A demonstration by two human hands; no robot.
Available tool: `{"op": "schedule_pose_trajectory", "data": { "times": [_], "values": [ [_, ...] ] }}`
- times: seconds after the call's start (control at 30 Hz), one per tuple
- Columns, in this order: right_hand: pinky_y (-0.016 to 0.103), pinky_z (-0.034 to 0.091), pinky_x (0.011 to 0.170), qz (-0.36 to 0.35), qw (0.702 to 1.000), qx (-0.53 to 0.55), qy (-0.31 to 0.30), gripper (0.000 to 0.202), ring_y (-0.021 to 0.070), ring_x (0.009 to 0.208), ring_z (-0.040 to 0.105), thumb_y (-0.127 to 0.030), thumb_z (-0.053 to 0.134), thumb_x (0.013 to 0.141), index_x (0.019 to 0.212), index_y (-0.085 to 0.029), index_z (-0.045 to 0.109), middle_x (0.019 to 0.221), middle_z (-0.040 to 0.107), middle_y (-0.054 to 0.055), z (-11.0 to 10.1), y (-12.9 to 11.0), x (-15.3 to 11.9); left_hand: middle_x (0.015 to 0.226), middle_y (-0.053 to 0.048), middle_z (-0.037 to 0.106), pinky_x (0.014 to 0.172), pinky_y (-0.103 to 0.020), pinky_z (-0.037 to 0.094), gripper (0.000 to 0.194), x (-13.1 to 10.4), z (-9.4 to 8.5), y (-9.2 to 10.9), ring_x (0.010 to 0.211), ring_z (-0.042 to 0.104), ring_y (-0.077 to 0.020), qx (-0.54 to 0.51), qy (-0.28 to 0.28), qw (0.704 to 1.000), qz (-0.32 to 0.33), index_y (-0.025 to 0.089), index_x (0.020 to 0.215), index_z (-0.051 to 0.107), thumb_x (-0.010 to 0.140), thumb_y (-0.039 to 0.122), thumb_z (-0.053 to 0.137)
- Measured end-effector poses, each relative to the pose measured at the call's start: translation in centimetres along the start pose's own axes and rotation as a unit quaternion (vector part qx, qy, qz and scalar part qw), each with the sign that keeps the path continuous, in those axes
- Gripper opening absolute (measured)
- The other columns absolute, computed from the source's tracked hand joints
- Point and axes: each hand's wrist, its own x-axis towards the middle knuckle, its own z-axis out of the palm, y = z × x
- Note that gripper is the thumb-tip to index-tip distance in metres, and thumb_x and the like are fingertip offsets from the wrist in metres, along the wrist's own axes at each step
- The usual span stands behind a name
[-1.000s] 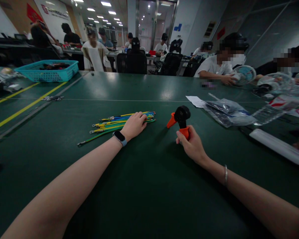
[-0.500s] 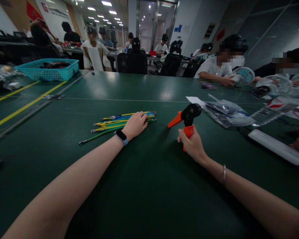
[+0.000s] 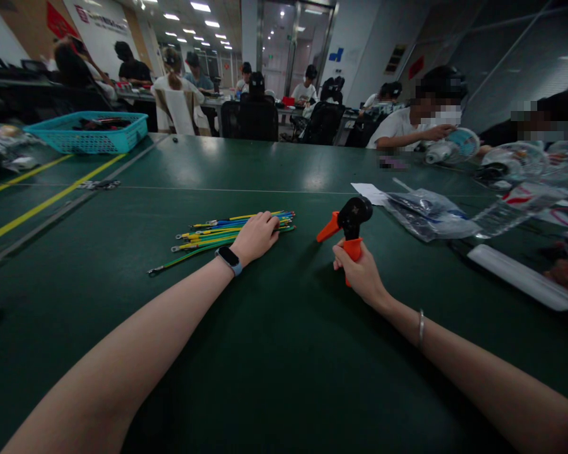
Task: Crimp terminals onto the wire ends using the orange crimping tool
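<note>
Several yellow, green and blue wires (image 3: pixel 208 236) lie in a loose bundle on the dark green table, with metal ring lugs on their left ends. My left hand (image 3: pixel 257 236) rests over the right part of the bundle, its fingers curled down together on the wires; the fingertips are mostly hidden. My right hand (image 3: pixel 363 271) is closed round one handle of a plier-like hand tool (image 3: pixel 355 217) with orange handles and a rounded black head. The tool is held upright, head up, its other handle spread out to the left. The two hands are apart.
A blue basket (image 3: pixel 135 130) with dark tools stands at the far left. Toward the right lie clear plastic bags (image 3: pixel 426 214), a white paper (image 3: pixel 366 192) and a long white bar (image 3: pixel 520 276). A co-worker (image 3: pixel 402 126) handles a small fan (image 3: pixel 459 146) across the table.
My left hand stays on the wires. The tool in my right hand has shifted slightly left, partly along with the whole view. The co-worker's hand has risen on the fan.
</note>
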Motion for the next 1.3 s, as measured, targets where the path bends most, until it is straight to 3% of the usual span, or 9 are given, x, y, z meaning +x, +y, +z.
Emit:
{"op": "schedule_pose_trajectory", "data": {
  "times": [0.17, 0.23, 0.33, 0.4, 0.5, 0.63, 0.83, 1.3],
  "values": [
    [0.032, 0.044, 0.056, 0.01, 0.994, 0.107, -0.037, 0.023, 0.0111, 0.05, 0.046, -0.042, 0.064, 0.088, 0.089, -0.024, 0.049, 0.057, 0.044, -0.01, 0.5, -1.3, -0.1, 0.123, -0.017, 0.059, 0.097, -0.045, 0.047, 0.031, -0.2, -0.9, 1.4, 0.114, 0.056, -0.0308, 0.02, 0.036, 0.998, 0.04, 0.011, 0.121, 0.058, 0.1, 0.034, 0.052],
    [0.03, 0.041, 0.049, 0.016, 0.981, 0.183, -0.057, 0.026, 0.0101, 0.045, 0.04, -0.043, 0.066, 0.086, 0.09, -0.025, 0.048, 0.054, 0.04, -0.011, 0.8, -2.3, -0.5, 0.13, -0.016, 0.058, 0.104, -0.046, 0.044, 0.04, -0.4, -1.0, 3.0, 0.122, 0.054, -0.0309, -0.023, 0.045, 0.996, 0.074, 0.014, 0.128, 0.054, 0.1, 0.041, 0.053],
    [0.027, 0.037, 0.045, 0.058, 0.953, 0.289, -0.071, 0.025, 0.0082, 0.043, 0.036, -0.04, 0.069, 0.083, 0.085, -0.025, 0.049, 0.052, 0.039, -0.011, 1.3, -3.8, -1.3, 0.14, -0.016, 0.056, 0.11, -0.045, 0.044, 0.059, -0.8, -0.9, 5.9, 0.13, 0.054, -0.0299, -0.134, 0.038, 0.989, 0.058, 0.015, 0.141, 0.043, 0.096, 0.049, 0.059],
    [0.025, 0.033, 0.042, 0.098, 0.936, 0.326, -0.086, 0.026, 0.007, 0.041, 0.033, -0.038, 0.067, 0.084, 0.075, -0.024, 0.047, 0.049, 0.038, -0.01, 1.4, -4.5, -1.8, 0.144, -0.018, 0.054, 0.109, -0.045, 0.047, 0.065, -1.0, -0.6, 7.5, 0.127, 0.058, -0.0287, -0.211, 0.007, 0.976, 0.046, 0.014, 0.146, 0.036, 0.095, 0.046, 0.062],
    [0.024, 0.03, 0.04, 0.141, 0.921, 0.349, -0.098, 0.031, 0.006, 0.039, 0.03, -0.04, 0.065, 0.085, 0.068, -0.023, 0.046, 0.046, 0.035, -0.009, 1.5, -4.5, -2.1, 0.147, -0.019, 0.053, 0.108, -0.042, 0.05, 0.057, -1.3, -0.3, 8.7, 0.127, 0.06, -0.0254, -0.326, -0.007, 0.945, 0.031, 0.013, 0.148, 0.032, 0.099, 0.029, 0.056],
    [0.021, 0.029, 0.039, 0.158, 0.907, 0.376, -0.105, 0.03, 0.0054, 0.038, 0.029, -0.042, 0.07, 0.081, 0.07, -0.022, 0.05, 0.045, 0.036, -0.01, 1.5, -3.5, -1.7, 0.146, -0.019, 0.053, 0.111, -0.046, 0.048, 0.052, -1.3, -0.1, 8.5, 0.132, 0.057, -0.0273, -0.381, -0.016, 0.924, 0.034, 0.013, 0.146, 0.037, 0.098, 0.021, 0.055],
    [0.019, 0.03, 0.038, 0.211, 0.884, 0.405, -0.101, 0.029, 0.0048, 0.038, 0.029, -0.04, 0.071, 0.082, 0.071, -0.02, 0.052, 0.045, 0.035, -0.01, 1.5, -2.3, -1.3, 0.149, -0.021, 0.05, 0.117, -0.05, 0.043, 0.05, -1.2, 0.5, 8.0, 0.138, 0.052, -0.0286, -0.35, -0.044, 0.935, 0.045, 0.01, 0.147, 0.037, 0.101, 0.026, 0.049],
    [0.022, 0.04, 0.041, 0.187, 0.904, 0.366, -0.119, 0.033, 0.0071, 0.041, 0.038, -0.046, 0.071, 0.083, 0.071, -0.019, 0.056, 0.049, 0.042, -0.008, 1.4, -2.4, -1.9, 0.135, -0.02, 0.06, 0.096, -0.043, 0.059, 0.044, -1.7, -0.5, 8.7, 0.114, 0.068, -0.0267, -0.236, -0.042, 0.971, 0.021, 0.008, 0.144, 0.036, 0.104, 0.024, 0.045]
  ]
}}
